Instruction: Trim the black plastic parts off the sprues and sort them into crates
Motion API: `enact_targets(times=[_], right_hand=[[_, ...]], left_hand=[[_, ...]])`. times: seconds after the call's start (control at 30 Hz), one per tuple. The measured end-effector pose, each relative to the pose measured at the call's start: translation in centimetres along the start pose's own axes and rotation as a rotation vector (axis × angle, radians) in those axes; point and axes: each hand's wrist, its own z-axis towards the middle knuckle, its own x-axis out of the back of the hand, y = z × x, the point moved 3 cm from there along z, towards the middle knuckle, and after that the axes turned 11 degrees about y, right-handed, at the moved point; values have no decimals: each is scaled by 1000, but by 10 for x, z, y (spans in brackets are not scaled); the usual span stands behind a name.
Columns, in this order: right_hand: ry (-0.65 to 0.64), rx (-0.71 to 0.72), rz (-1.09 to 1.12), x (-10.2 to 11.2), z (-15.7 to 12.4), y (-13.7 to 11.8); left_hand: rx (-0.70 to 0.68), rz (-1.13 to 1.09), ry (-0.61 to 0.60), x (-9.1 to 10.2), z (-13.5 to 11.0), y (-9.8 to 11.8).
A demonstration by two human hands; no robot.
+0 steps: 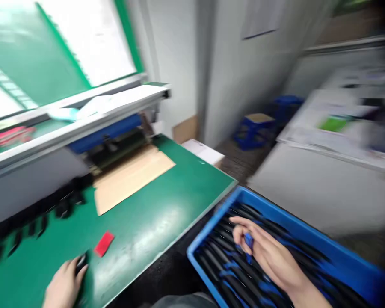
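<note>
My left hand (62, 282) is at the lower left, its fingers closed around a small black object (81, 263) with a rounded end, on the green tabletop (141, 239). What kind of thing it is, I cannot tell. Just beyond those fingers lies a red rectangular piece (104, 244). Over the blue crate (269, 209) hovers my right hand (272, 256) with curled fingers. Something small and blue (249, 241) shows between them, too blurred to name. Long black parts (240, 278) with blue bits among them lie in rows inside the crate.
A brown cardboard sheet (133, 177) lies under a roller device (107, 145) below a shelf (115, 107). Black items (64, 205) line the table's left side. Beyond the crate stand a pale desk (321, 171) and blue stools (255, 130). A white box (205, 152) sits past the table's far edge.
</note>
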Motion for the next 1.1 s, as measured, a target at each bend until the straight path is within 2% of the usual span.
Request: enact_targets(times=[0.03,0.07,0.13,0.2,0.23,0.3,0.43,0.57,0.67,0.77,0.87,0.97,1.1], right_hand=[[-65,15,34,-38,10,-7],[-138,53,-30,-79,18,-13],[-303,177,-273,-165,19,-23],[-492,244,-458,-241,1,-32],[-581,238,-492,-272,-12,-36],[-686,218,-506,-322,-39,-44],[-697,269,-541,-391,-74,-57],[-748,294,-592,-446,-91,-73],[-669,322,-613,-477,-98,-89],[-565,333,-619,-500,-104,-96],[-497,329,-624,-512,-107,-92],[-483,328,-634,-514,-104,-87],[-455,337,-637,-508,-94,-89]], left_hand=[[-205,24,69,0,8,-16],[-239,14,111,-2,15,-37],[-234,-5,173,-7,29,-75],[-235,-33,226,-11,38,-104],[-237,-50,249,-13,41,-116],[-244,-91,279,-14,41,-135],[-287,-176,269,-10,41,-160],[-346,-223,210,-6,51,-171],[-410,-247,166,0,57,-175],[-483,-279,130,8,57,-180],[-541,-309,103,15,54,-186],[-589,-328,81,19,52,-187],[-543,-322,85,24,58,-185]])
